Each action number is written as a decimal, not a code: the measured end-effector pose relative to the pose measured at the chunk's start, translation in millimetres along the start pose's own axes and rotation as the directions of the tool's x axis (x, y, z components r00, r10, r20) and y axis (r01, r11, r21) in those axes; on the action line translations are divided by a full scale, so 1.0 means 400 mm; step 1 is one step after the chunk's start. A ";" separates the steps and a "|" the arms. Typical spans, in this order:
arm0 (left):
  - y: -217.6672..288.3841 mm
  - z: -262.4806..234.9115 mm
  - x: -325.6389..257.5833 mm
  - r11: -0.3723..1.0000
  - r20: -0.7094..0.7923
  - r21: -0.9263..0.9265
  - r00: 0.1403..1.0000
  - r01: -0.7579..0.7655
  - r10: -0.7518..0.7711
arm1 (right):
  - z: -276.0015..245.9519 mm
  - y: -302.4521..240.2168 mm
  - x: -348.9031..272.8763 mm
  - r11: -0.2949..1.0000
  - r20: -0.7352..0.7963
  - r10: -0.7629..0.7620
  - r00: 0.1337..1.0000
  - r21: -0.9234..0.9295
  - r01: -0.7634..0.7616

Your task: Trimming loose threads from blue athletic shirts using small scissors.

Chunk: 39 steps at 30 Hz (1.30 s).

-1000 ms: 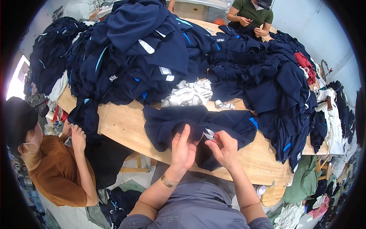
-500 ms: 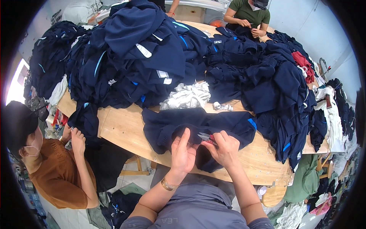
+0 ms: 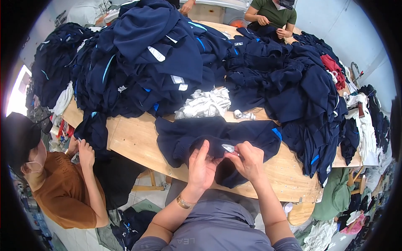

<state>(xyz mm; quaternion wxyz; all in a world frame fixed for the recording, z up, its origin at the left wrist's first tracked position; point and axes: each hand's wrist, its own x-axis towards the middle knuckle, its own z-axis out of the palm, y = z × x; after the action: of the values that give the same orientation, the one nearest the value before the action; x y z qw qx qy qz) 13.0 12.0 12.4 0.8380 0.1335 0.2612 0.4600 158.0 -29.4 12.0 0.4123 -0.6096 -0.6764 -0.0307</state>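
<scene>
A dark navy garment (image 3: 247,136) with a bright blue strip at its right end lies spread before me at the table's near edge. My left hand (image 3: 202,169) is closed on the garment's near edge, thumb up, the cloth bunched between thumb and fingers. In my right hand (image 3: 249,161) I hold a pair of thread snips (image 3: 228,148), blades pointing left over the cloth, close to my left fingers. In this frame the snips' handles are mostly hidden in my grip. The fingertips of both hands nearly meet at the fabric.
Behind the garment lie a heap of white labels or strips (image 3: 203,104) and a small white roll (image 3: 244,115). Large navy garment piles (image 3: 146,50) cover the wooden table (image 3: 134,138). One co-worker (image 3: 69,188) sits at the left, another (image 3: 274,19) works at the far side.
The snips have turned in my right hand, so the blades look broader and brighter and the red handles show less. My left hand stays on the cloth.
</scene>
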 end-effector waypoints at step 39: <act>0.026 -0.013 -0.004 0.995 0.131 0.095 0.991 0.018 -0.030 | -0.001 -0.009 -0.014 0.907 0.073 0.326 0.943 0.258 -0.333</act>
<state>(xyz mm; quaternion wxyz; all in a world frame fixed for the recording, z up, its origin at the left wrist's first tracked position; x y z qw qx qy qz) 2.1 16.2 13.5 0.8517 0.1998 0.2281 0.4273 154.8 -34.9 10.5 0.4802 -0.6542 -0.5675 0.1393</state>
